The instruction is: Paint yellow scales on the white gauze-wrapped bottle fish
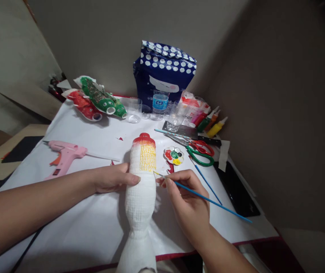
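Observation:
A white gauze-wrapped bottle shape [140, 197] stands in the middle, narrowed near its lower end. Red paint covers its top, and a yellow painted patch lies below that on the right side. My left hand [114, 177] grips its left side, thumb across the front, the other fingers hidden behind. In my right hand [189, 193] a thin blue paintbrush [213, 203] is pinched, its yellow tip at the lower edge of the yellow patch. Just beyond that hand sits a flower-shaped paint palette [174, 155] with red, green, yellow and black wells.
A pink glue gun [67, 151] lies at left. Behind it are red and green fish-shaped crafts [100, 100]. Clear cups [134, 112] stand before a blue bag [165, 76]. Scissors [201, 155], a second brush [206, 182], paint bottles [215, 127] and a black phone-like slab [236, 189] are at right.

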`<state>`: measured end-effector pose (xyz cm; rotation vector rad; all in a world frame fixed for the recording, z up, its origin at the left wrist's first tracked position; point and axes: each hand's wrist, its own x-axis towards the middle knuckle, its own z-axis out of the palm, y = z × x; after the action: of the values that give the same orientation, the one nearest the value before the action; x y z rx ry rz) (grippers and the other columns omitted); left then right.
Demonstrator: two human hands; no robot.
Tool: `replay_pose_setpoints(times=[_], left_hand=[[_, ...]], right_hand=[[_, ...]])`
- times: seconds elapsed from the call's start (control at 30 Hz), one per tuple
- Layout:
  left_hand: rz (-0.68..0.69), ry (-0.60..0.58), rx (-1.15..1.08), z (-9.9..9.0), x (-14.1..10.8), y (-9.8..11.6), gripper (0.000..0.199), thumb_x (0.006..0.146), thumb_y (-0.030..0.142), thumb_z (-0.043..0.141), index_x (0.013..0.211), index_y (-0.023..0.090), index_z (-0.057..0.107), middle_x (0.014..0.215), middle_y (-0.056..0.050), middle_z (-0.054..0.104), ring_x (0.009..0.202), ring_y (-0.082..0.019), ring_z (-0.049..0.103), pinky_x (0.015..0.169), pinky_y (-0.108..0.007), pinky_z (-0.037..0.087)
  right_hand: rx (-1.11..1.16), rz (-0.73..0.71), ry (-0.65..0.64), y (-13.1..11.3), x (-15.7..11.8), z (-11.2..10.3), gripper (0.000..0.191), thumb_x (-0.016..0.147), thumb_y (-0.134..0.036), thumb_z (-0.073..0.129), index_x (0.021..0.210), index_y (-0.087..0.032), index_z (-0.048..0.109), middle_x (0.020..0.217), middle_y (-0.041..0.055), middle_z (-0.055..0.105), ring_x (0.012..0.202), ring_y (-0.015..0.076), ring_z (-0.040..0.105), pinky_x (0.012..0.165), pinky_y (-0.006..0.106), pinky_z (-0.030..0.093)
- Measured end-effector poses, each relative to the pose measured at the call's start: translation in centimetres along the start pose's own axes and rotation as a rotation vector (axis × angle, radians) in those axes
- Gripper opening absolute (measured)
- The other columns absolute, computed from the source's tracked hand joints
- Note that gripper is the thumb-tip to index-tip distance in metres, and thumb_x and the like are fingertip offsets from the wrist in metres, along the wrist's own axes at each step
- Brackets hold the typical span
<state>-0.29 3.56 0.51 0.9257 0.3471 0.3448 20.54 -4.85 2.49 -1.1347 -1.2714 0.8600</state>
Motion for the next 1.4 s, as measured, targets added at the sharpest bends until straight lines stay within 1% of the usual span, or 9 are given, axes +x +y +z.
replay_pose_setpoints(times=[0.2,0.37,0.53,0.7,0.87,1.13,1.2,1.3,1.4], left_hand=[[-0.01,0.001,-0.003,-0.1,-0.1,0.0,0.061,0.079,0.04,0.083,0.131,0.016,0.064,0.121,-0.01,0.074,0.112,-0.026,0.068,0.096,-0.033,0.052],[-0.016,0.02,0.006,-0.1,-0.1,0.0,0.062,0.078,0.04,0.084,0.13,0.015,0.064,0.126,-0.012,0.072,0.115,-0.028,0.067,0.096,-0.033,0.053],[-0.021,0.032,0.022,0.0,0.0,0.1,0.06,0.076,0.042,0.084,0.127,0.015,0.066,0.122,-0.011,0.073,0.115,-0.028,0.067,0.095,-0.034,0.054],[-0.02,0.021,0.0,0.2,-0.1,0.2,0.057,0.078,0.041,0.083,0.126,0.017,0.067,0.119,-0.008,0.075,0.113,-0.027,0.067,0.092,-0.032,0.053],[-0.034,0.034,0.009,0.1,-0.2,0.1,0.058,0.076,0.042,0.084,0.126,0.017,0.067,0.122,-0.01,0.073,0.112,-0.027,0.068,0.092,-0.033,0.053],[-0.039,0.032,0.013,0.2,-0.1,0.2,0.061,0.075,0.043,0.085,0.126,0.015,0.066,0.124,-0.012,0.072,0.116,-0.029,0.067,0.095,-0.034,0.053],[-0.056,0.084,0.018,0.1,-0.2,0.2,0.065,0.073,0.042,0.086,0.127,0.014,0.064,0.124,-0.013,0.072,0.116,-0.031,0.066,0.097,-0.036,0.052],[-0.087,0.154,0.021,0.1,-0.4,0.1,0.068,0.068,0.041,0.088,0.125,0.012,0.063,0.121,-0.014,0.073,0.119,-0.035,0.064,0.101,-0.041,0.049],[-0.067,0.147,0.018,0.4,-0.5,0.2,0.06,0.072,0.038,0.084,0.123,0.013,0.064,0.119,-0.01,0.074,0.123,-0.036,0.062,0.103,-0.042,0.047]], right_hand=[[-0.004,-0.02,-0.007,-0.1,0.0,-0.1,0.008,0.09,-0.027,0.068,0.086,-0.034,0.068,0.08,0.0003,0.076,0.077,0.0246,0.075,0.072,0.041,0.061],[-0.013,-0.022,0.026,0.1,0.0,-0.1,0.006,0.09,-0.026,0.069,0.086,-0.031,0.067,0.08,-0.0003,0.076,0.078,0.0226,0.075,0.072,0.039,0.061],[-0.023,0.008,0.012,0.0,0.1,0.1,0.004,0.09,-0.03,0.068,0.086,-0.03,0.067,0.082,0.0021,0.077,0.077,0.0247,0.075,0.072,0.041,0.061],[-0.022,0.02,-0.005,-0.2,0.1,0.0,0.006,0.09,-0.03,0.068,0.085,-0.034,0.068,0.082,0.0018,0.077,0.078,0.0253,0.075,0.071,0.041,0.061],[-0.004,0.006,-0.009,-0.3,0.0,-0.1,0.007,0.089,-0.03,0.069,0.086,-0.036,0.07,0.081,0.0012,0.076,0.078,0.0262,0.075,0.071,0.041,0.061],[0.016,-0.009,0.026,0.0,-0.1,0.1,0.003,0.087,-0.027,0.071,0.086,-0.029,0.07,0.08,0.0003,0.076,0.077,0.0246,0.075,0.072,0.041,0.06],[0.002,-0.022,0.046,-0.3,0.4,-0.3,0.003,0.088,-0.027,0.07,0.085,-0.029,0.07,0.079,0.0005,0.076,0.078,0.024,0.075,0.073,0.04,0.06],[-0.025,-0.054,0.11,-1.1,1.9,-1.9,0.006,0.088,-0.025,0.071,0.084,-0.027,0.068,0.078,0.0003,0.075,0.077,0.0213,0.075,0.073,0.037,0.061],[0.004,-0.074,0.153,-1.5,3.6,-3.8,0.006,0.088,-0.026,0.072,0.084,-0.027,0.067,0.077,0.0001,0.075,0.073,0.0191,0.074,0.07,0.034,0.06]])
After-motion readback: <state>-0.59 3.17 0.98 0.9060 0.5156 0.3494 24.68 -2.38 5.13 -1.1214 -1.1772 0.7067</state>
